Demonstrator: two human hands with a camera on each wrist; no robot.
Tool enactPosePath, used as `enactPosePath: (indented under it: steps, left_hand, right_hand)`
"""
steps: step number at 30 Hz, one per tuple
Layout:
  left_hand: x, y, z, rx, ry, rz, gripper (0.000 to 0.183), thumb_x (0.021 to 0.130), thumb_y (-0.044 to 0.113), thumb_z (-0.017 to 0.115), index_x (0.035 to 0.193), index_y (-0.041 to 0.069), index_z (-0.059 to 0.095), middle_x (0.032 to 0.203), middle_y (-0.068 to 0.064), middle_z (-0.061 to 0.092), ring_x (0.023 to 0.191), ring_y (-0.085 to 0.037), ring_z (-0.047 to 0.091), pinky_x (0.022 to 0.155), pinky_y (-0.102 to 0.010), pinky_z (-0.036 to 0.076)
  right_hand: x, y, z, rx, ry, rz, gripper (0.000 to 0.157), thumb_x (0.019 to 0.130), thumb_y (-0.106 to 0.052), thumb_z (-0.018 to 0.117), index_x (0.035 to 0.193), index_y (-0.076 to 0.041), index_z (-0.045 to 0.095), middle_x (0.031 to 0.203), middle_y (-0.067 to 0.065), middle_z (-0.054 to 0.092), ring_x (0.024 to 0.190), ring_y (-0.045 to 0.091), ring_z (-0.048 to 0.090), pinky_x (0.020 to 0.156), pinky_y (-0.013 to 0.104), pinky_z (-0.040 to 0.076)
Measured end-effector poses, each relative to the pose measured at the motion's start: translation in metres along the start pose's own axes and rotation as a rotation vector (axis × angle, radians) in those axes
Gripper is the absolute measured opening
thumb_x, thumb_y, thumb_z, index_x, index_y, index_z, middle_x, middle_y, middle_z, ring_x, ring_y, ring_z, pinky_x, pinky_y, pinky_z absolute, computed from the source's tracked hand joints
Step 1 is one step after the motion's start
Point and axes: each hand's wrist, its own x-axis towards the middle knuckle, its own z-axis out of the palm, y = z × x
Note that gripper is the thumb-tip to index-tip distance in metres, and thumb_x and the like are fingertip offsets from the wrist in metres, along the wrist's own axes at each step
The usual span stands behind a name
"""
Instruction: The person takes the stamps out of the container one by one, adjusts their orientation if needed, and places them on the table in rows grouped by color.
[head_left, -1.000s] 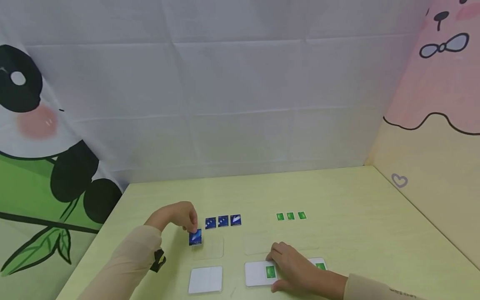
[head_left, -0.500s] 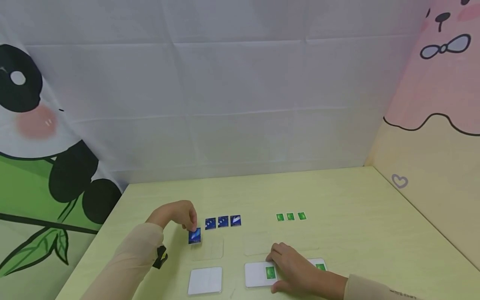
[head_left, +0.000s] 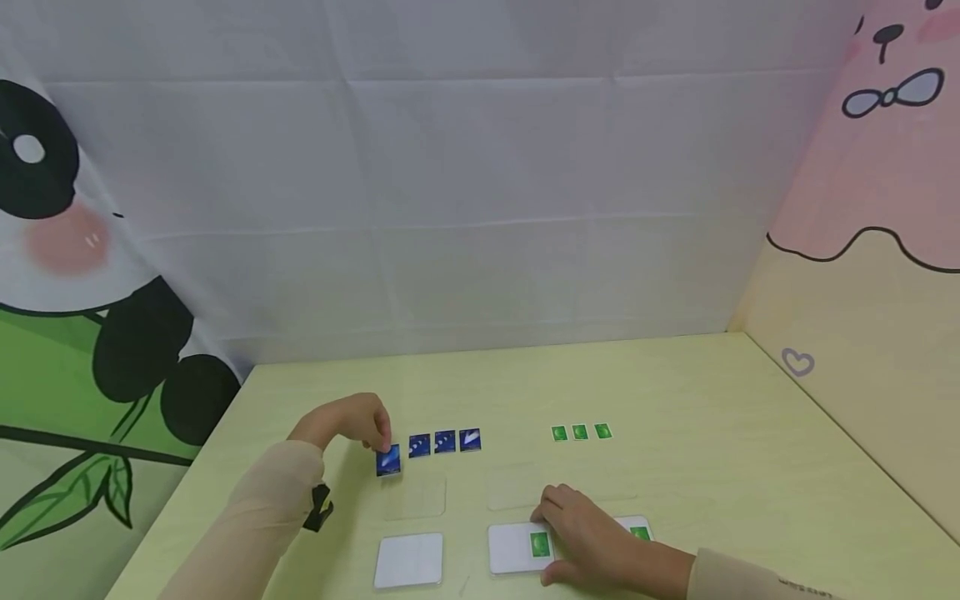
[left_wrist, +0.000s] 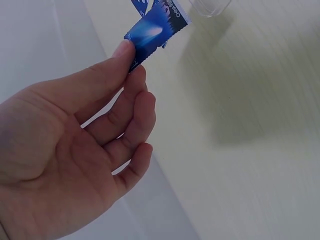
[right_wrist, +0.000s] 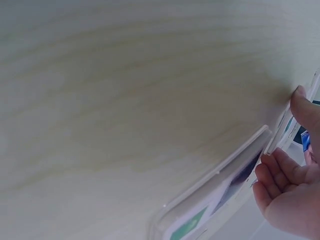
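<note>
My left hand (head_left: 360,417) pinches a blue stamp (left_wrist: 155,31) with a white comet streak between thumb and forefinger, its other fingers loosely curled. In the head view this stamp (head_left: 387,461) is held above the table, left of a row of three blue stamps (head_left: 445,442). My right hand (head_left: 581,533) spans a white card (head_left: 510,550), fingertips at its far edge and thumb at its near edge, with a green stamp (head_left: 540,545) on the card beside the palm. Past the hand shows a second white card (head_left: 624,525) with a green stamp (head_left: 640,532), partly hidden.
Three small green stamps (head_left: 580,432) lie in a row further back on the pale yellow table (head_left: 675,400). A plain white card (head_left: 408,561) lies front left. Clear plastic pieces (head_left: 423,497) lie behind the cards. A white cloth wall (head_left: 480,208) stands behind the table.
My left hand has shifted slightly up and away with the blue stamp, to level with the blue row. The right hand and the cards have stayed in place.
</note>
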Motion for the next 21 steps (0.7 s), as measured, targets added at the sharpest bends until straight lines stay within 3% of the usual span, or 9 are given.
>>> enactPosePath:
  steps: [11, 21]
  left_hand:
    - [0.005, -0.006, 0.002, 0.020, 0.042, -0.009, 0.011, 0.083, 0.008, 0.071, 0.073, 0.006, 0.068, 0.069, 0.001, 0.062, 0.066, -0.013, 0.051, 0.067, -0.029, 0.044]
    - [0.019, -0.012, 0.012, 0.038, 0.109, 0.017, 0.015, 0.083, 0.008, 0.072, 0.070, 0.008, 0.066, 0.068, 0.002, 0.061, 0.066, -0.012, 0.050, 0.064, -0.026, 0.043]
  right_hand:
    - [-0.002, -0.001, 0.000, -0.036, 0.029, -0.038, 0.061, 0.073, -0.056, 0.073, 0.111, -0.009, 0.062, 0.103, -0.006, 0.055, 0.091, 0.003, 0.044, 0.084, 0.020, 0.045]
    - [-0.002, 0.000, 0.001, -0.030, 0.029, -0.030, 0.062, 0.074, -0.056, 0.073, 0.112, -0.009, 0.062, 0.104, -0.006, 0.055, 0.092, 0.003, 0.045, 0.085, 0.021, 0.046]
